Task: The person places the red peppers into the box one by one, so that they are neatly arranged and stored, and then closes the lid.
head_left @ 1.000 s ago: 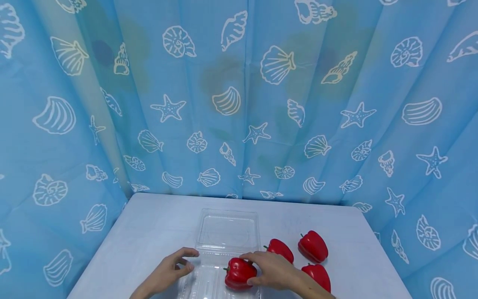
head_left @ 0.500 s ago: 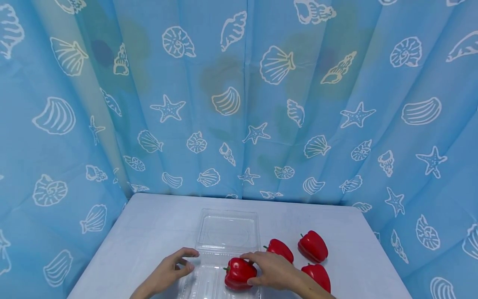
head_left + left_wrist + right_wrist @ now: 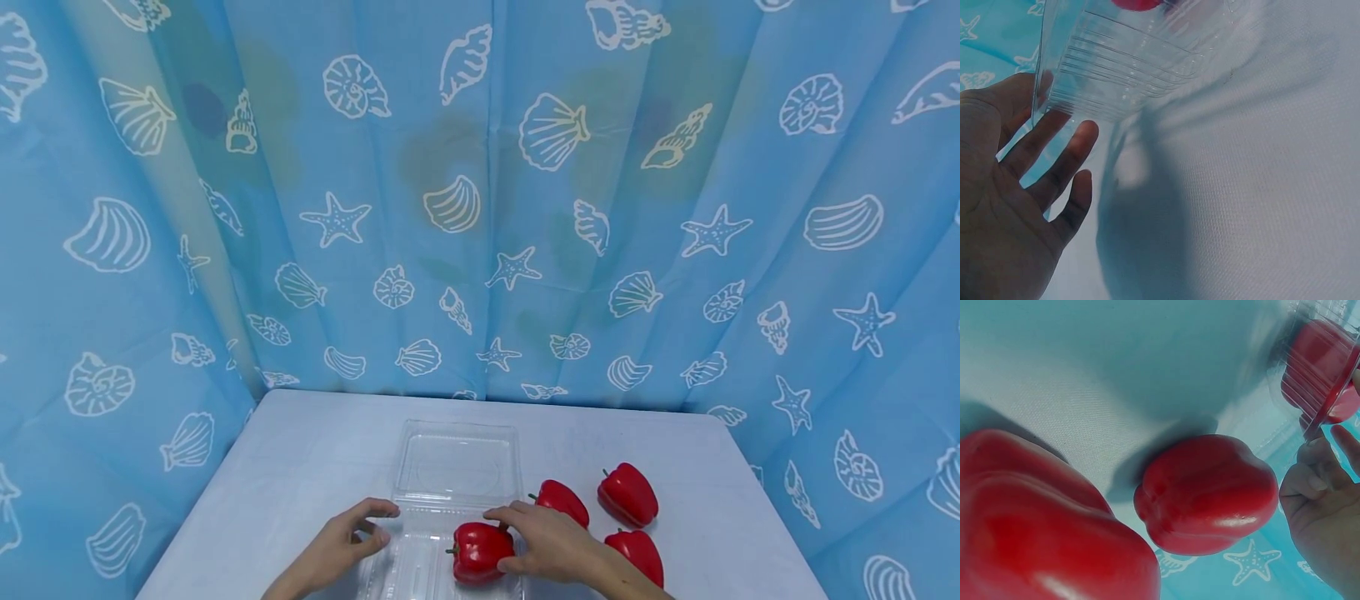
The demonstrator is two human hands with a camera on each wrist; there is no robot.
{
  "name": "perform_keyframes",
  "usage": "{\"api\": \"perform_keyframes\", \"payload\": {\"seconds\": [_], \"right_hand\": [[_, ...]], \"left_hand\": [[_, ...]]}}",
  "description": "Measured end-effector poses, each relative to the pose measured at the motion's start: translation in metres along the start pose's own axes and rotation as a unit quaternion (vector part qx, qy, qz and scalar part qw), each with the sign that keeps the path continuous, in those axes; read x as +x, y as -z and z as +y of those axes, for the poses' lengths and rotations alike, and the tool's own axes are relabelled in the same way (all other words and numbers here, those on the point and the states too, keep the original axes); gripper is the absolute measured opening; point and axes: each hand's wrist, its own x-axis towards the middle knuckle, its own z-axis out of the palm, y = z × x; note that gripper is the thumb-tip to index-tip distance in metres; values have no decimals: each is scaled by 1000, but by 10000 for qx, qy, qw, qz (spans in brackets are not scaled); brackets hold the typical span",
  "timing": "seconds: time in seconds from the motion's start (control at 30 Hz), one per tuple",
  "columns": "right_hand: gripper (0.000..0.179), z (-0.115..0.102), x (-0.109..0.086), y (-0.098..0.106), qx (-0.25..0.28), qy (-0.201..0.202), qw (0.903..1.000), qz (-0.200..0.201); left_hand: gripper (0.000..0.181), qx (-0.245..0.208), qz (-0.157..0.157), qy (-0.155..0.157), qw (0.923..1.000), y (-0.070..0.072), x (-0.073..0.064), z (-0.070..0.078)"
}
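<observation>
In the head view a red bell pepper (image 3: 482,553) with a green stem lies in the bottom half of a clear hinged plastic container (image 3: 416,575). My right hand (image 3: 551,542) holds this pepper from the right, forefinger along its top and thumb low on its side. The right wrist view shows the pepper (image 3: 1319,359) through the ribbed clear wall, with the other fingers curled outside. At the container's left edge is my left hand (image 3: 341,542), its fingers loosely spread. In the left wrist view the left hand's fingertips (image 3: 1088,128) lie right at the container's outer wall (image 3: 1116,69).
Three more red bell peppers lie right of the container: one (image 3: 564,502) behind my right hand, one (image 3: 630,494) farther back, one (image 3: 639,557) beyond the forearm. The container's lid (image 3: 457,462) lies open toward the back of the white table (image 3: 322,442). A blue shell-patterned curtain (image 3: 480,250) surrounds it.
The pepper in the container has tilted and settled slightly lower, its stem now pointing more to the left. Both hands stay almost where they were.
</observation>
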Motion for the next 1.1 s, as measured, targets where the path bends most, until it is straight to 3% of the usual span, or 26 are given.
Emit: {"api": "perform_keyframes", "payload": {"seconds": [0.57,1.1], "right_hand": [[78,0,-2,0,-260,46,9996,25],[76,4,-4,5,-80,76,9998,139]], "left_hand": [[43,-19,52,116,9999,-1,-2,4],[42,147,44,47,9999,0,-1,2]]}}
